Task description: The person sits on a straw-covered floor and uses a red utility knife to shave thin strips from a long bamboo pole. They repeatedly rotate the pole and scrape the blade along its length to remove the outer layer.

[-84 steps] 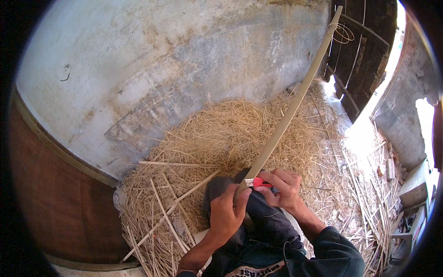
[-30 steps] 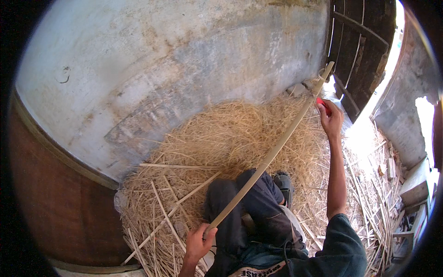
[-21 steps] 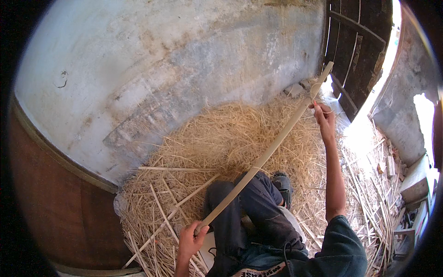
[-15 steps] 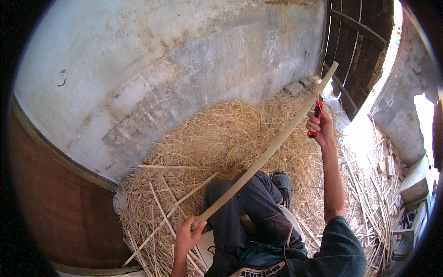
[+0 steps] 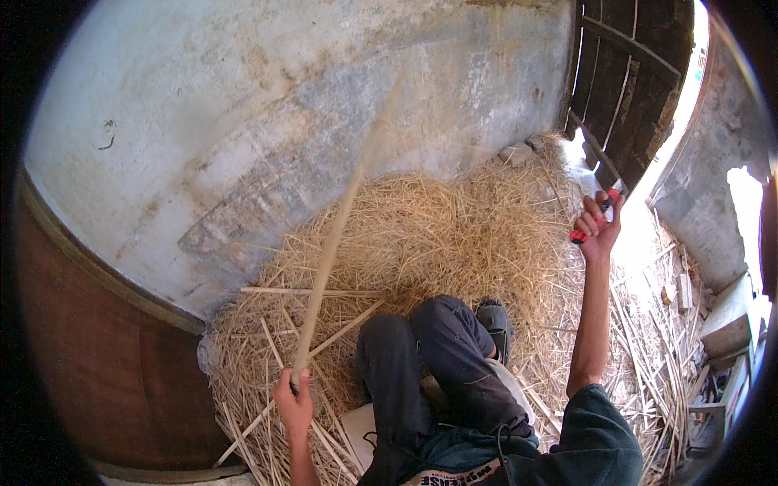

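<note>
My left hand (image 5: 293,398) is closed around the lower end of a long, pale bamboo strip (image 5: 331,243). From there the strip rises away over the shavings, and its far end is smeared by motion against the wall. Raised out to the right, my right hand (image 5: 598,229) grips a knife (image 5: 577,236) with a red-and-black handle. Its blade is hard to make out against the bright doorway. The knife and the strip are well apart.
Curly shavings (image 5: 438,235) are heaped before my bent knees (image 5: 397,348). Loose bamboo strips (image 5: 348,326) lie to the left, with more slats (image 5: 640,356) on the right. A stained wall (image 5: 324,105) stands behind, a brown panel (image 5: 121,348) at left, a dark wooden door (image 5: 624,89) at far right.
The strip has swung left, away from the knife, and now stands steeper. My left hand has shifted slightly left. My right hand has moved right with the knife, which has tilted.
</note>
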The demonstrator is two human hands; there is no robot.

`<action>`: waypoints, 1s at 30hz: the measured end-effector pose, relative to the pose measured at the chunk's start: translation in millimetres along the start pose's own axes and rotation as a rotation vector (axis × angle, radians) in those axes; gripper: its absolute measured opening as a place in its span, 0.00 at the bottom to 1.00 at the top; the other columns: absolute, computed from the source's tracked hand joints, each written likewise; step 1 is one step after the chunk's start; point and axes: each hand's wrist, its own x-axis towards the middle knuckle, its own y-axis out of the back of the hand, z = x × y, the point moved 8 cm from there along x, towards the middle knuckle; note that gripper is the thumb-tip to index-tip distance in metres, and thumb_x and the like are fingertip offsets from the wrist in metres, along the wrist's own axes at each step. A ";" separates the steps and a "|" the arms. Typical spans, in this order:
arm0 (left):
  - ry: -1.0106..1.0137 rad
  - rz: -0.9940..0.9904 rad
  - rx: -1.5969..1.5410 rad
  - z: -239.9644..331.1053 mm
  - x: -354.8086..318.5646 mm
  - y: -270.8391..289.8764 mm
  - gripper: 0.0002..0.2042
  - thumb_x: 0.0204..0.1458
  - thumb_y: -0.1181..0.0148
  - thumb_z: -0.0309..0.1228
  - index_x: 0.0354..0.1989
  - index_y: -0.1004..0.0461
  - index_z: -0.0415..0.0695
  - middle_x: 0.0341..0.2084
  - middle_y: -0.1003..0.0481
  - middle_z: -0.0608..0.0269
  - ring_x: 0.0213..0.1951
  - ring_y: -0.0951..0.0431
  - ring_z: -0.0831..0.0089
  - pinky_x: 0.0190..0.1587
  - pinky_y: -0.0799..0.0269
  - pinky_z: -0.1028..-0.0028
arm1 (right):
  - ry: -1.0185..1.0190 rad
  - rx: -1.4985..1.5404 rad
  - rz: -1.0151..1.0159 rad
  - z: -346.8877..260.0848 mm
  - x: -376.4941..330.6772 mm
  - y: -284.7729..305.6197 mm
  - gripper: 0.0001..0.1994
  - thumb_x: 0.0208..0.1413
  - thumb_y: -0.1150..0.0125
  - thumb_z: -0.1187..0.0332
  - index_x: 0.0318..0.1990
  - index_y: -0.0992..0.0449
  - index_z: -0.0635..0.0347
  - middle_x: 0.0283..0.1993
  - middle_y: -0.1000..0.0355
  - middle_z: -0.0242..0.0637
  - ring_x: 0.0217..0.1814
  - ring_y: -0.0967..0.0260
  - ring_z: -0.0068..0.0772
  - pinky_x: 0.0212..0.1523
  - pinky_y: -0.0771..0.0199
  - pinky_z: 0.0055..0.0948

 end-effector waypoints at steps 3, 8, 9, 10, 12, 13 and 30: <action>0.085 0.009 -0.023 -15.5 0.3 7.9 0.15 0.68 0.41 0.41 0.37 0.26 0.40 0.16 0.40 0.68 0.20 0.43 0.77 0.24 0.46 0.70 | 0.063 0.007 0.034 -16.8 -3.0 11.0 0.22 0.74 0.55 0.46 0.48 0.26 0.56 0.27 0.40 0.27 0.15 0.51 0.19 0.18 0.46 0.24; 0.029 -0.011 -0.031 9.3 8.3 4.9 0.17 0.67 0.40 0.42 0.36 0.26 0.39 0.14 0.41 0.69 0.18 0.45 0.77 0.23 0.48 0.70 | -0.041 -0.121 0.109 6.7 -11.6 28.0 0.20 0.74 0.53 0.48 0.50 0.26 0.56 0.27 0.39 0.27 0.15 0.50 0.17 0.18 0.46 0.22; 0.028 -0.027 -0.036 17.2 8.8 2.5 0.17 0.67 0.40 0.42 0.35 0.25 0.39 0.14 0.42 0.69 0.18 0.45 0.77 0.22 0.48 0.70 | -0.067 -0.157 0.120 18.0 -13.0 25.4 0.20 0.74 0.53 0.48 0.51 0.27 0.56 0.27 0.39 0.27 0.15 0.50 0.17 0.18 0.46 0.21; 0.033 -0.040 -0.047 19.3 7.8 -1.4 0.17 0.67 0.39 0.42 0.36 0.25 0.38 0.14 0.41 0.69 0.18 0.44 0.77 0.22 0.47 0.70 | -0.101 -0.180 0.146 30.4 -15.5 24.1 0.18 0.74 0.51 0.50 0.52 0.27 0.55 0.28 0.38 0.26 0.15 0.50 0.15 0.18 0.46 0.20; 0.038 -0.061 -0.070 25.4 8.3 -9.4 0.17 0.65 0.37 0.42 0.36 0.25 0.38 0.13 0.40 0.69 0.18 0.43 0.78 0.22 0.46 0.71 | -0.170 -0.321 0.227 55.9 -21.0 21.1 0.16 0.73 0.49 0.53 0.53 0.28 0.54 0.28 0.39 0.24 0.17 0.50 0.13 0.19 0.47 0.18; 0.047 -0.079 -0.088 31.8 9.2 -12.9 0.17 0.65 0.37 0.43 0.36 0.25 0.38 0.14 0.39 0.68 0.18 0.42 0.78 0.23 0.45 0.71 | -0.213 -0.406 0.256 65.0 -23.9 23.6 0.15 0.73 0.48 0.53 0.53 0.28 0.54 0.28 0.40 0.24 0.17 0.49 0.13 0.20 0.46 0.18; 0.528 -1.045 -0.941 119.6 -23.1 -108.9 0.27 0.70 0.55 0.59 0.37 0.29 0.44 0.16 0.45 0.78 0.15 0.50 0.87 0.17 0.54 0.80 | -0.494 -1.174 -0.040 181.6 -84.9 -80.8 0.16 0.74 0.49 0.59 0.55 0.23 0.61 0.34 0.31 0.26 0.37 0.34 0.23 0.42 0.31 0.26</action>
